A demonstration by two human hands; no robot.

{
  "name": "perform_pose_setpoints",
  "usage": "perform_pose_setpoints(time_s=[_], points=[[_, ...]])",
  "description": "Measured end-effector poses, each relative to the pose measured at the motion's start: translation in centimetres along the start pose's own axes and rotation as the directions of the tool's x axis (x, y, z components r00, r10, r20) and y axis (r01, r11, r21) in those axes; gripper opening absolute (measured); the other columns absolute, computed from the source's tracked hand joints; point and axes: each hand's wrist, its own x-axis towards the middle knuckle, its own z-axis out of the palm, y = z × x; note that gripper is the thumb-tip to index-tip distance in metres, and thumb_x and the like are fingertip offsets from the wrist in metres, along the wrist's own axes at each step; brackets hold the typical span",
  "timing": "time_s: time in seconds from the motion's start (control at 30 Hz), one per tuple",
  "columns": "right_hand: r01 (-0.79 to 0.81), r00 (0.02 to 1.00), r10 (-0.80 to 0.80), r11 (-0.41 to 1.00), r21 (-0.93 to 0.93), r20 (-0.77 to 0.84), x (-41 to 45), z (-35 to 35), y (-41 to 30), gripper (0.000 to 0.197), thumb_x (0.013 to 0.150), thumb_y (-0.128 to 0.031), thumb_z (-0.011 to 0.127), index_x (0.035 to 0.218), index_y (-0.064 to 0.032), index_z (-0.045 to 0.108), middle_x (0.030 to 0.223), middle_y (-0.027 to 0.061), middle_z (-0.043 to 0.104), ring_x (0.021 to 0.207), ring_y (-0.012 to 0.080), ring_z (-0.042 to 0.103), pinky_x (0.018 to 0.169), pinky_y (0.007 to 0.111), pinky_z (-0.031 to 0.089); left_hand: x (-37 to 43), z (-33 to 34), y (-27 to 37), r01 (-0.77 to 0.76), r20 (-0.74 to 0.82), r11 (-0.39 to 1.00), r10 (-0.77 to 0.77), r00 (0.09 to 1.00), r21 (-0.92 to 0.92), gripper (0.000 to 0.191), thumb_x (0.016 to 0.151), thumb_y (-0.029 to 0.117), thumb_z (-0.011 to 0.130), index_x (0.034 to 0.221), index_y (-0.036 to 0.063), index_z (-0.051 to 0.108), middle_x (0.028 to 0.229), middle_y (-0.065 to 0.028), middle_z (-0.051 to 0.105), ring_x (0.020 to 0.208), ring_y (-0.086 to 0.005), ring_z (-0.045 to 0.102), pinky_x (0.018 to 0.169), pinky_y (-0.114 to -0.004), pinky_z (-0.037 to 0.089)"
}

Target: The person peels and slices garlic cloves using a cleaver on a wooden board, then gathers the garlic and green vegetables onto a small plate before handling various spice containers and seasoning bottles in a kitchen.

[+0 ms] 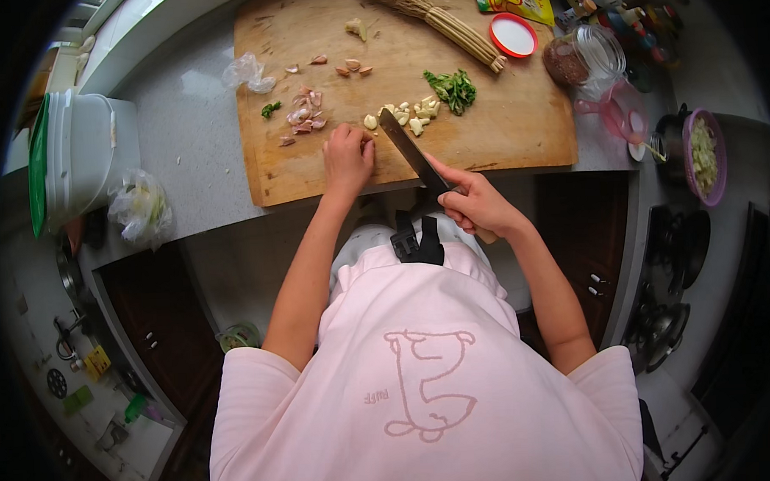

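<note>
My right hand (482, 202) grips the handle of a kitchen knife (416, 153). The dark blade angles up to the left over the wooden cutting board (515, 131), its tip by a row of peeled garlic cloves (426, 110). Left of the blade, my left hand (347, 158) rests at the board's near edge with its fingers curled; whether something small is between them is hidden. Just beyond that hand lies a heap of garlic skins (304, 113). Chopped green leaves (453, 90) sit right of the garlic. Several unpeeled cloves (352, 65) lie farther back.
A straw brush (447, 31), a red-rimmed lid (513, 35) and a piece of ginger (356, 29) lie on the board. Beside it are a glass jar (585, 55), a pink strainer (622, 111) and a purple basket (719, 159). A white bucket (89, 149) stands left.
</note>
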Motion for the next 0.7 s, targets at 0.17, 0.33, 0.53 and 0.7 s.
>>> perform_pose_setpoints(time_s=[0.17,0.33,0.53,0.7], points=[[0.005,1.000,-0.005,1.000,-0.006,-0.006,0.1,0.4,0.0,0.075,0.095,-0.004,0.050,0.162,-0.0297,0.029,0.061,-0.0044,0.048,0.047,0.0037,0.043,0.042,0.022,0.042,0.3,-1.5,-1.4,-0.007,-0.089,0.995,0.016,0.996,0.097,0.008,0.081,0.009,0.073,0.086,0.0093,0.066,0.089,-0.0091,0.061,0.092,-0.0305,0.061,0.076,-0.045,0.045],[-0.013,1.000,0.013,1.000,-0.010,0.026,1.5,1.2,-0.2,0.076,0.096,-0.003,0.050,0.163,-0.0298,0.028,0.061,-0.0038,0.047,0.047,0.0037,0.041,0.043,0.021,0.041,1.0,-4.7,-3.8,0.130,-0.181,0.992,-0.127,0.975,0.001,0.006,0.088,0.005,0.066,0.094,0.0067,0.068,0.092,-0.0118,0.068,0.086,-0.0318,0.066,0.075,-0.045,0.048],[-0.016,0.999,0.016,1.000,-0.012,-0.031,1.6,1.1,-0.4,0.076,0.094,-0.006,0.052,0.162,-0.0308,0.030,0.066,-0.0031,0.050,0.050,0.0033,0.045,0.043,0.022,0.043,1.9,-7.8,-5.9,0.056,-0.298,0.998,-0.055,0.953,-0.007,0.019,0.089,-0.003,0.062,0.104,0.0030,0.072,0.096,-0.0161,0.070,0.086,-0.0348,0.068,0.076,-0.042,0.054],[-0.003,1.000,0.002,1.000,-0.013,-0.024,1.1,1.0,-0.4,0.075,0.095,-0.005,0.052,0.162,-0.0311,0.031,0.067,-0.0034,0.050,0.050,0.0030,0.045,0.043,0.021,0.042,2.0,-8.8,-6.3,0.114,-0.246,0.993,-0.119,0.962,-0.033,0.021,0.087,-0.004,0.065,0.104,0.0027,0.074,0.093,-0.0146,0.071,0.084,-0.0286,0.070,0.074,-0.038,0.055]])
